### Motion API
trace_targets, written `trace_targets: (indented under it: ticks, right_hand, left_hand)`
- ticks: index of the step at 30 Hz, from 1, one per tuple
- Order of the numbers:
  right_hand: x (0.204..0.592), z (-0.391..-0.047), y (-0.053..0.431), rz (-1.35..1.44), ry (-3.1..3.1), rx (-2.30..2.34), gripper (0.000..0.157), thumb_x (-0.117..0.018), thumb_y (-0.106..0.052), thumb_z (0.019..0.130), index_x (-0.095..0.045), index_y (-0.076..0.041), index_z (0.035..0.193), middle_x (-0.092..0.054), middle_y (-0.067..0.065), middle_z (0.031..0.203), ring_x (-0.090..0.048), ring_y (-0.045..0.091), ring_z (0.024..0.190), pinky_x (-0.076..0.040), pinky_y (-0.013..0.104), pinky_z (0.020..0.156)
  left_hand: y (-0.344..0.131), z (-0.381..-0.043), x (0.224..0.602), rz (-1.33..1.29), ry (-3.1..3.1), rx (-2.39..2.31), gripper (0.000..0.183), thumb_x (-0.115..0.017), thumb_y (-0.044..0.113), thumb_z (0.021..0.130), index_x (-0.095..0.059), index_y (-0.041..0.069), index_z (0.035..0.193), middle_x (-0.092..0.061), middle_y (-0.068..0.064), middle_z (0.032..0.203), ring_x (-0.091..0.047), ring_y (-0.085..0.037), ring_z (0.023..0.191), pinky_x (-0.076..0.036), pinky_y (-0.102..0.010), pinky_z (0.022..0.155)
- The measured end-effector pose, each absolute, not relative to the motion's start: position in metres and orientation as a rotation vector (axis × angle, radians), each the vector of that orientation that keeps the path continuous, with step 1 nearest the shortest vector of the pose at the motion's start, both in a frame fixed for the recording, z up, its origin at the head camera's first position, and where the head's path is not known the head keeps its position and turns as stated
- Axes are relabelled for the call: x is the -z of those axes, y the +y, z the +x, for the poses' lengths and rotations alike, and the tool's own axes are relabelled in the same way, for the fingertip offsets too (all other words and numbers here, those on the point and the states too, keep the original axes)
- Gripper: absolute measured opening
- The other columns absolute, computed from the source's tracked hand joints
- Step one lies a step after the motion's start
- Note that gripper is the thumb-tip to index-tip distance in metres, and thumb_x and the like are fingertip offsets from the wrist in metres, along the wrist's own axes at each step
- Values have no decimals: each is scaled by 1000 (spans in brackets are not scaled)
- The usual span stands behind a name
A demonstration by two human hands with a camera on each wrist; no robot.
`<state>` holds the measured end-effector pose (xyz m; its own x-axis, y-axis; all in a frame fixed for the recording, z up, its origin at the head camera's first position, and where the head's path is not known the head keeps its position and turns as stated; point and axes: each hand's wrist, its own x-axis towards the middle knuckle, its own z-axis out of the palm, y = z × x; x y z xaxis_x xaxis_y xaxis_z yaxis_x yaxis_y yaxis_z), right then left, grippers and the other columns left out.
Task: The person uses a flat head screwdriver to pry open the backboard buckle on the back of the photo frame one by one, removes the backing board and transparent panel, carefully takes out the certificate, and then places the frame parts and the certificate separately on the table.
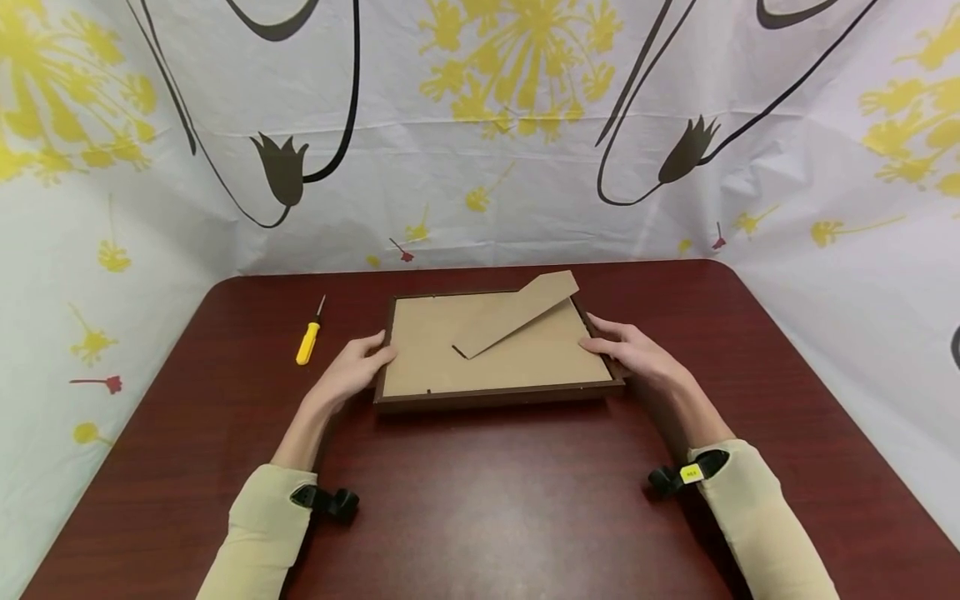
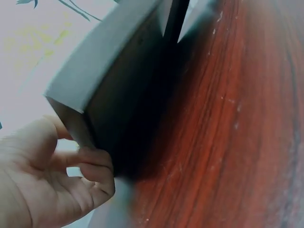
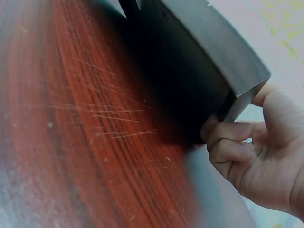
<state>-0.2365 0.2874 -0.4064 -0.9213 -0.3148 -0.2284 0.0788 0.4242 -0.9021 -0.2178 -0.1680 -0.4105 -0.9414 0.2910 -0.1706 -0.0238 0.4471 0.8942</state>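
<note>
A dark brown picture frame [image 1: 498, 398] is held face down, its tan backing board [image 1: 427, 358] and angled easel leg [image 1: 517, 317] facing up. My left hand [image 1: 351, 368] grips its left side, thumb on top at the backing's edge and fingers curled beneath. On the opposite side my right hand [image 1: 637, 354] grips the same way. In the left wrist view the frame's edge [image 2: 102, 61] is raised over the table, with the left fingers [image 2: 97, 166] under its corner. The right wrist view has the right fingers [image 3: 230, 142] curled under the other corner; the frame's front face is hidden in shadow.
A screwdriver [image 1: 308, 340] with a yellow handle lies at the left of the dark red wooden table [image 1: 480, 500]. White patterned sheeting [image 1: 465, 167] hangs behind the table and along its sides. Each wrist wears a small black camera [image 1: 341, 504].
</note>
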Motion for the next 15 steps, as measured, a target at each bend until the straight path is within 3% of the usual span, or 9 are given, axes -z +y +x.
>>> trace_targets:
  ticks: [4, 8, 12, 15]
  right_hand:
    - [406, -235, 288, -223, 2367, 1414, 77, -64, -35, 100, -22, -14, 162, -38, -1, 58, -39, 16, 49, -37, 31, 49]
    - [403, -234, 286, -261, 2423, 1314, 80, -64, -37, 100, -20, -15, 162, -47, 6, 69, -46, 21, 53, -45, 36, 52]
    - [402, -234, 285, -291, 2454, 1278, 80, -63, -36, 101, -17, -16, 163, -49, 10, 73, -49, 24, 54, -47, 38, 53]
    - [405, -233, 285, -313, 2464, 1268, 79, -63, -34, 102, -16, -14, 163, -48, 11, 69, -50, 25, 54, -47, 38, 53]
  left_hand:
    - [-167, -218, 411, 235, 2466, -1403, 60, -49, 29, 108, -32, -6, 153, -41, -26, 152, -58, -27, 108, -45, -40, 96]
    - [-166, -217, 414, 226, 2509, -1343, 61, -50, 32, 108, -32, -3, 155, -58, -30, 129, -57, -22, 74, -47, -33, 74]
    - [-166, -216, 416, 234, 2550, -1295, 62, -49, 32, 108, -30, -4, 155, -54, -31, 136, -63, -32, 98, -51, -38, 81]
    - [-165, -217, 417, 260, 2576, -1273, 61, -48, 31, 108, -31, -5, 154, -35, -25, 156, -55, -33, 121, -48, -43, 94]
